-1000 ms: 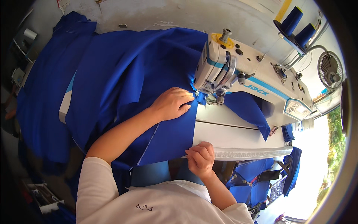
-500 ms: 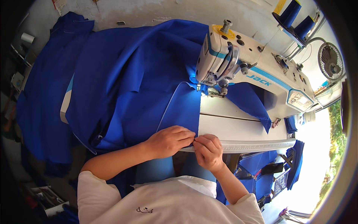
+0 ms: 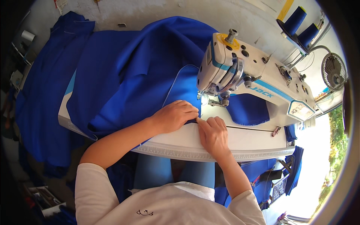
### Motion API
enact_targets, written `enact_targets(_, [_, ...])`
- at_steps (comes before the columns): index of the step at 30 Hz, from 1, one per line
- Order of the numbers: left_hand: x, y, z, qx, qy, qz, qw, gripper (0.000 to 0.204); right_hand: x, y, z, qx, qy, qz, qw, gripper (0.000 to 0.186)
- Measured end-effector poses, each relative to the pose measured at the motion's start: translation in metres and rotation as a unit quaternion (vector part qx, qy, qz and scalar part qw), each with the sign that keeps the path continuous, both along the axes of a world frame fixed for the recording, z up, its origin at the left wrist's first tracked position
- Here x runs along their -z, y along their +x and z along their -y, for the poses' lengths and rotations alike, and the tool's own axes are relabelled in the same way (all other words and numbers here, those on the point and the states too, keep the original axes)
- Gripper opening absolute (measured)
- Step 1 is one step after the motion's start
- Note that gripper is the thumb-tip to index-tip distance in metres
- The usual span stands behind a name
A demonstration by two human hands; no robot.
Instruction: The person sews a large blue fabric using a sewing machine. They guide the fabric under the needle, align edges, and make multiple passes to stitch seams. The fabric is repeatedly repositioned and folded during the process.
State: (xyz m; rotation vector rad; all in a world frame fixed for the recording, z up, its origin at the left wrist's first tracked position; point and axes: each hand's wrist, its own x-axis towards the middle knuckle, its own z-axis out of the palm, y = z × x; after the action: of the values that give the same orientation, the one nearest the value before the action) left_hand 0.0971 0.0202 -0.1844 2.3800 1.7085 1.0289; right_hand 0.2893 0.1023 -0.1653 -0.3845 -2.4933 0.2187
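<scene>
Blue fabric [image 3: 148, 90] spreads over the left of a white sewing machine [image 3: 240, 80], its right edge running under the needle area [image 3: 200, 93]. A pale stitched line curves across the cloth. My left hand [image 3: 176, 114] lies on the fabric near that edge, its fingers bent and pinching the cloth's near corner. Close against it, my right hand [image 3: 213, 135] grips the same corner between thumb and forefinger. The fingertips of both hands meet there, partly hiding the corner. Right of the needle, another blue fabric piece [image 3: 247, 108] rests under the machine's arm.
A ruler strip [image 3: 176, 153] runs along the table's front edge. Blue thread cones [image 3: 295, 20] stand on a holder at the back right, with a small fan [image 3: 333, 71] beside them. Folded blue cloth [image 3: 294, 168] hangs on a rack at lower right. More blue fabric drapes at far left.
Both hands have moved forward with the fabric's near corner, toward the needle. The cloth has bunched up higher behind, and more of the table's front edge shows. The piece under the arm has shifted.
</scene>
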Motion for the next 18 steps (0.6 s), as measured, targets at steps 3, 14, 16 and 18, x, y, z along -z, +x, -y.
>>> enact_targets(3, [-0.001, -0.015, -0.017, -0.007, 0.007, -0.005, 1.000, 0.023, 0.000, -0.007, 0.000, 0.008, 0.005, 0.008, 1.000, 0.024])
enact_targets(14, [-0.006, -0.054, -0.053, 0.055, -0.064, -0.005, 0.996, 0.018, 0.020, -0.099, 0.062, -0.203, -0.044, -0.070, 0.976, 0.037])
enact_targets(16, [-0.012, -0.055, -0.052, 0.058, -0.081, -0.015, 0.995, 0.018, 0.021, -0.117, 0.079, -0.228, -0.075, -0.070, 0.968, 0.035])
enact_targets(18, [-0.015, -0.054, -0.050, 0.052, -0.081, -0.017, 0.995, 0.018, 0.021, -0.127, 0.095, -0.250, -0.114, -0.057, 0.960, 0.033])
